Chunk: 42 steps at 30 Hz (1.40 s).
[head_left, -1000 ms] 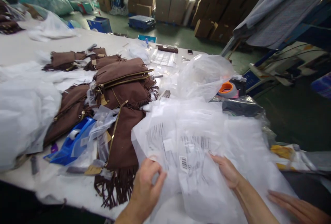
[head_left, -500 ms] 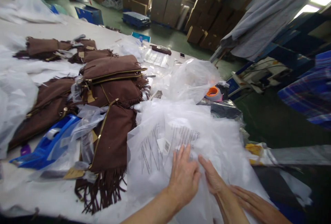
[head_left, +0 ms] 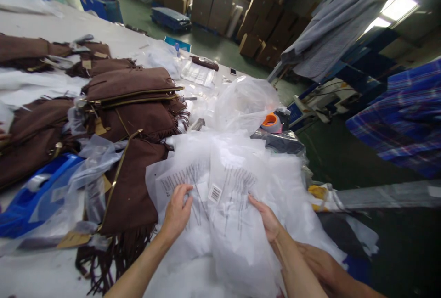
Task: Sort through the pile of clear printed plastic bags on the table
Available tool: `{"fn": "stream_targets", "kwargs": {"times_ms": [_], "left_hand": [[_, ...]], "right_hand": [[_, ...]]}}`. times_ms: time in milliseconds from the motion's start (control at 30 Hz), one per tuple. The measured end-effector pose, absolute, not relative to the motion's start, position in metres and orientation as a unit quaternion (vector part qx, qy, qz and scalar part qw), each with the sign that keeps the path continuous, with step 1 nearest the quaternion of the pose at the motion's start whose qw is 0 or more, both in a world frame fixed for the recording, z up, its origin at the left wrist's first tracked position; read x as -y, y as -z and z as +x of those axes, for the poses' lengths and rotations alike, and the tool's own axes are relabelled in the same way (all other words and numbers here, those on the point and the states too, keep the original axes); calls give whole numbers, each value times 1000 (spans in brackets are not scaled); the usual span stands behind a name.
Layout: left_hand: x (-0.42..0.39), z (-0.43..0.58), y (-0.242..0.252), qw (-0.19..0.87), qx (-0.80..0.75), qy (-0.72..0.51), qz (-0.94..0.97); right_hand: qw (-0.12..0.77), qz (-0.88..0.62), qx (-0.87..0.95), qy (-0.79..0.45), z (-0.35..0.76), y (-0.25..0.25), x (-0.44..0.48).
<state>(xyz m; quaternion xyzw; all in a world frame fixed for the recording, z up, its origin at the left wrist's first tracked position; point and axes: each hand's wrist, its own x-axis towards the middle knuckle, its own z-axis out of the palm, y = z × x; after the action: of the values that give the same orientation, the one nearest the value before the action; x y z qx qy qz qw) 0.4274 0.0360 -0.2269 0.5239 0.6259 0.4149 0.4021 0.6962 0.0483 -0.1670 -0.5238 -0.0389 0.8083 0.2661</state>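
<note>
Translucent white plastic bags [head_left: 237,243] with printed text lie in a pile on the table in front of me. A white barcode label [head_left: 215,193] is on the upper one. My left hand [head_left: 178,210] rests on a printed bag left of the label, fingers a little apart and slightly curled. At the right edge of the upper bag is my right hand [head_left: 267,217], its thumb side against the plastic and its other fingers hidden under or behind it. Brown fringed bags [head_left: 134,188] with gold zippers lie to the left.
Another person's hand and forearm [head_left: 320,261] lie beside my right forearm. A blue tape dispenser [head_left: 44,197] is at the left. Behind the pile are a tape roll [head_left: 271,122] and clear plastic [head_left: 244,103]. A plaid shirt [head_left: 403,119] hangs at the right.
My left hand has moved left, away from the label, and my right hand has shifted to the bag's right edge. The view has turned slightly; fingertips now show at the far left edge.
</note>
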Motion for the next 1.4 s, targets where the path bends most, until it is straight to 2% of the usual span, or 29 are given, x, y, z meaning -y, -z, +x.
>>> {"fn": "stream_targets", "kwargs": {"times_ms": [300, 500, 567, 733, 967, 1067, 1233, 1333, 1400], "left_hand": [[-26, 424, 215, 392, -629, -432, 514], [9, 382, 223, 221, -759, -456, 409], [18, 374, 230, 236, -783, -448, 361], [26, 372, 235, 368, -767, -400, 340], [32, 370, 226, 394, -758, -384, 351], [33, 364, 220, 317, -780, -318, 436], [29, 350, 207, 92, -756, -202, 616], [27, 356, 189, 22, -716, -209, 665], [24, 369, 172, 21, -693, -239, 680]], "right_hand": [[255, -539, 43, -801, 697, 167, -55], [244, -508, -19, -826, 698, 173, -54], [242, -488, -31, -838, 698, 175, -54], [242, -490, -49, -836, 696, 172, -59], [234, -514, 4, -826, 698, 168, -61], [235, -515, 23, -824, 699, 169, -61], [261, -514, -24, -817, 692, 169, -60], [283, -518, -31, -807, 686, 165, -59], [294, -530, -14, -795, 682, 162, -58]]}}
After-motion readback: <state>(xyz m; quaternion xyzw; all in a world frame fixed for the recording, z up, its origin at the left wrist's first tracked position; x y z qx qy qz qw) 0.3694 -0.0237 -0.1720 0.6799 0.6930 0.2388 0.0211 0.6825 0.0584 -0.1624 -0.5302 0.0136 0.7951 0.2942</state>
